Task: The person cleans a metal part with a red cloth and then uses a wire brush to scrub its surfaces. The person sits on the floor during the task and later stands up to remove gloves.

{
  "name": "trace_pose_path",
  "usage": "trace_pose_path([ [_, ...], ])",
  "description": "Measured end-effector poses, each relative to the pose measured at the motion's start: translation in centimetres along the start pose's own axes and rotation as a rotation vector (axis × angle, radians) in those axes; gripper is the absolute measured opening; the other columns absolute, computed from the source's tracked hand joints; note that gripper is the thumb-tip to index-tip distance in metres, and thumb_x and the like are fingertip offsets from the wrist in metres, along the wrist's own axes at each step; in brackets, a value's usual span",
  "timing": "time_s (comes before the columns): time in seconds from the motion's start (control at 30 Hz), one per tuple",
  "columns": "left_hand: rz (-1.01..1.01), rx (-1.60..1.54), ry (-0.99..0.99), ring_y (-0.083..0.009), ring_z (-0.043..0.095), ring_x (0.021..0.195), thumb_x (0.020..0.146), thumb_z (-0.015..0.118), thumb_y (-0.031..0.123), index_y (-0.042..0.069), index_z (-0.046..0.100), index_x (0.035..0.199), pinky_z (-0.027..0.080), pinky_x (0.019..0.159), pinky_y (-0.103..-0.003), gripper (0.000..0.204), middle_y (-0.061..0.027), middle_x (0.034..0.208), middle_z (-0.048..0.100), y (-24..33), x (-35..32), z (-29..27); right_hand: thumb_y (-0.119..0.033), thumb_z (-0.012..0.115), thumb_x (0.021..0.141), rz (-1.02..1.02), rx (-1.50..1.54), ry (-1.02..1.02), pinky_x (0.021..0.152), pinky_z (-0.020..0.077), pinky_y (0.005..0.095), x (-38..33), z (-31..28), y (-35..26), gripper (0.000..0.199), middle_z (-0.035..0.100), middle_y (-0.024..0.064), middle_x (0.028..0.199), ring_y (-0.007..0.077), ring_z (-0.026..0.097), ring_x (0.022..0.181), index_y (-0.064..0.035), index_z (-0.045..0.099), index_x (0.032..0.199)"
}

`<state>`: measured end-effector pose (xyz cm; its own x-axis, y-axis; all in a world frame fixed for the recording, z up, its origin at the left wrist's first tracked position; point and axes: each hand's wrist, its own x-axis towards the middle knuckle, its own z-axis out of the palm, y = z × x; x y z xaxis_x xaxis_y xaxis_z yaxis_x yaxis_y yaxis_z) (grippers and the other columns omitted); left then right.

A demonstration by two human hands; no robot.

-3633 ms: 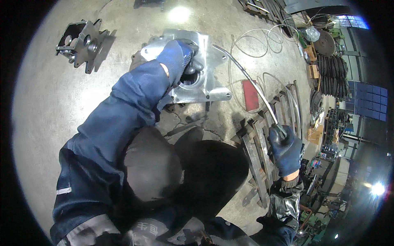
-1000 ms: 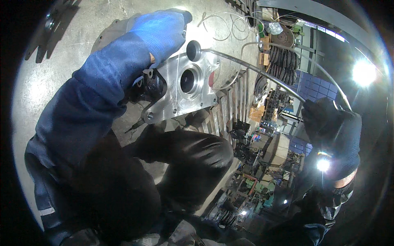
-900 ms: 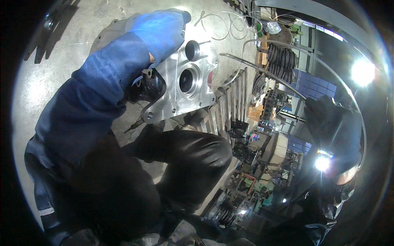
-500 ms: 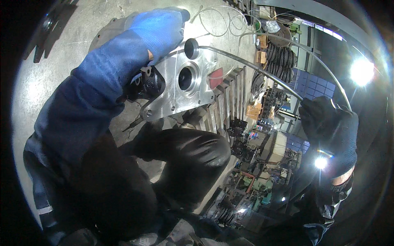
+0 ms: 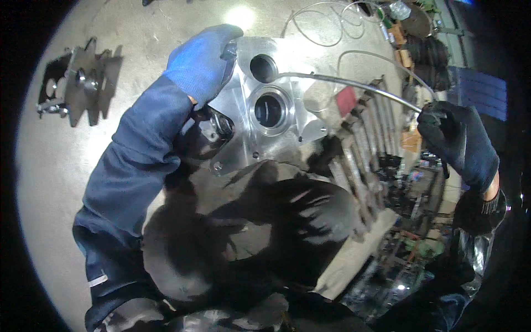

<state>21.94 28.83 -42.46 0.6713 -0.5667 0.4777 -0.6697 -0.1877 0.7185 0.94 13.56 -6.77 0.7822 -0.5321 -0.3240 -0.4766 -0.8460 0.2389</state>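
Blue-gloved, our left hand (image 5: 202, 62) grips the machined metal housing (image 5: 239, 123) before our knees (image 5: 315, 216) while our right hand (image 5: 460, 141) holds the long metal tube (image 5: 357, 83), whose tip (image 5: 283, 74) we should aim steadily at the upper bore (image 5: 263, 68) without scraping it.

I see a big white glare spot at the top of the floor (image 5: 55, 166), and its left side is bright too. The metal plate (image 5: 240, 119) and the thin rod (image 5: 365, 87) shine. The left hand (image 5: 202, 61) looks bright blue, but the right hand (image 5: 464, 146) looks dark. A metal part (image 5: 74, 91) throws a dark shadow to its right. The knees are very dim. On my right, the clutter (image 5: 409, 221) is dark and smeary. Black fills the corners, and things bend near the round edge.
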Motion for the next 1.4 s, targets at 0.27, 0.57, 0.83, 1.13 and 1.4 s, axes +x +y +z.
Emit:
trace_pose_path([
  [0.27, -0.109, -0.145, -0.122, -0.0241, 0.067, 0.108, 0.106, 0.056, 0.018, 0.008, 0.064, 0.132, 0.053, 0.096, -0.036, 0.029, -0.0144, 0.119, 0.068, 9.1, 6.2, 6.3, -0.022, 0.078, 0.095, 0.068, 0.26, -0.105, 0.058, 0.05, 0.0293, 4.8, 1.2, 20.6, 0.027, 0.067, 0.0052, 0.077, 0.0113, 0.065, 0.067, -0.003, 0.069, 0.111],
  [0.57, -0.159, -0.095, -0.13, -0.0197, 0.062, 0.112, 0.106, 0.061, 0.041, -0.001, 0.055, 0.141, 0.051, 0.095, -0.031, 0.056, -0.0114, 0.125, 0.065, 11.9, 16.4, 16.1, -0.026, 0.078, 0.095, -0.3, 0.62, -0.222, 0.06, 0.0546, 0.0302, 24.0, 9.4, 33.9, 0.029, 0.072, 0.0084, 0.08, 0.0142, 0.07, 0.07, -0.0015, 0.072, 0.11],
  [0.83, -0.665, -0.242, -0.049, -0.0122, 0.06, 0.108, 0.104, 0.063, 0.044, -0.001, 0.06, 0.129, 0.051, 0.092, -0.027, 0.053, -0.0045, 0.116, 0.065, 11.4, 22.6, 20.1, -0.024, 0.078, 0.095, -0.223, 0.895, -0.358, 0.06, 0.0533, 0.0302, 31.0, 14.4, 31.3, 0.028, 0.072, 0.008, 0.08, 0.0141, 0.069, 0.069, -0.0016, 0.072, 0.109],
  [1.13, -0.842, -0.063, -0.098, -0.0148, 0.064, 0.083, 0.104, 0.058, 0.04, -0.002, 0.063, 0.118, 0.052, 0.072, -0.031, 0.044, -0.0039, 0.099, 0.066, 9.6, 26.6, 23.5, -0.023, 0.077, 0.096, -0.158, 1.055, -0.496, 0.059, 0.0519, 0.0303, 34.9, 15.9, 38.0, 0.026, 0.071, 0.0075, 0.08, 0.0139, 0.068, 0.069, -0.0017, 0.071, 0.109],
  [1.4, -0.777, 0.139, -0.161, -0.0158, 0.063, 0.076, 0.103, 0.059, 0.039, 0.001, 0.064, 0.103, 0.051, 0.064, -0.033, 0.038, -0.0031, 0.085, 0.067, 10.9, 29.3, 27.0, -0.022, 0.076, 0.096, -0.102, 1.126, -0.591, 0.059, 0.0506, 0.0303, 37.2, 16.9, 46.9, 0.024, 0.071, 0.0071, 0.08, 0.0138, 0.067, 0.068, -0.0019, 0.071, 0.109],
])
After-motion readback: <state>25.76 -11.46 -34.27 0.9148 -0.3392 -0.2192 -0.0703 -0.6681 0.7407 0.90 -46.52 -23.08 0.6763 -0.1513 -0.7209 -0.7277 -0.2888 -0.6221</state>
